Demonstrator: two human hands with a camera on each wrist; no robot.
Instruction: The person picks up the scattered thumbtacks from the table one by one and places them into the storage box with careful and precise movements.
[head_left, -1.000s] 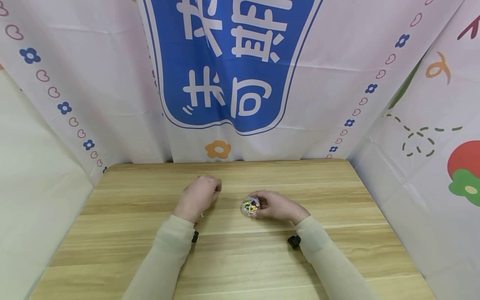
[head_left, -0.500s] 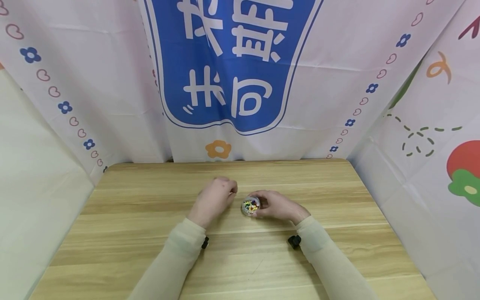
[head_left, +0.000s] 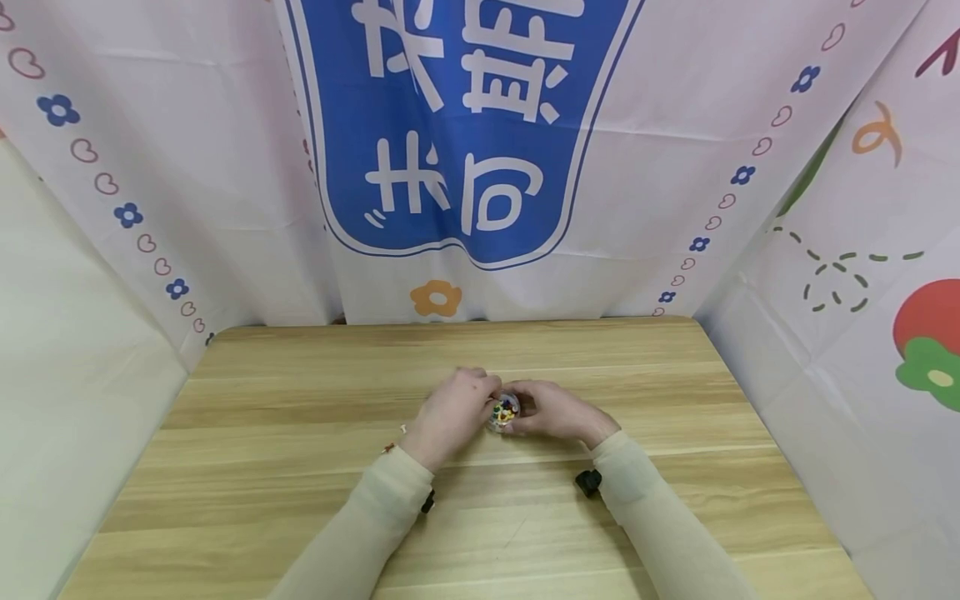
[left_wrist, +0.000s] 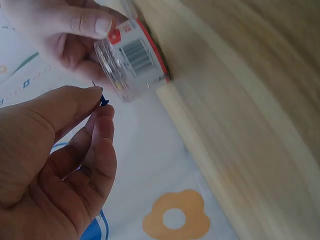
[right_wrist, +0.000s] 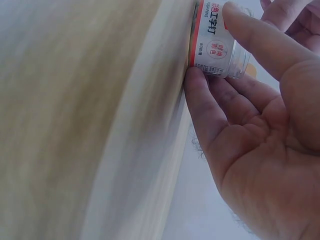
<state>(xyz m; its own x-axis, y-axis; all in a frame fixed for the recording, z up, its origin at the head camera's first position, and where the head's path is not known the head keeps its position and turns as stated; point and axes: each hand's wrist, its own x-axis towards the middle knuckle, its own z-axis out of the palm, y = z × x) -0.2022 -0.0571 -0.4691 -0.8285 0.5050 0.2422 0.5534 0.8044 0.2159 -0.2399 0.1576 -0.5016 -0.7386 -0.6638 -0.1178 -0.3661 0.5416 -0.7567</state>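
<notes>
A small clear jar of push pins [head_left: 506,412], with several colours showing inside, stands upright on the table near its middle. My right hand [head_left: 561,413] grips it from the right, thumb and fingers round its side. In the right wrist view the jar's label [right_wrist: 214,42] reads "push pins". My left hand [head_left: 452,418] is close beside the jar's mouth on the left. Between its thumb and fingertips it pinches a blue push pin [left_wrist: 104,101], plain in the left wrist view, with the metal point sticking out.
A white push pin [head_left: 403,428] and a reddish-brown one [head_left: 387,448] lie on the wooden table [head_left: 247,467] left of my left forearm. A printed cloth [head_left: 247,167] hangs behind the table's back edge, and another cloth hangs at the right.
My left hand has moved right across the table, up to the jar. The right hand and the jar have stayed in place. Two loose pins now show beside my left wrist.
</notes>
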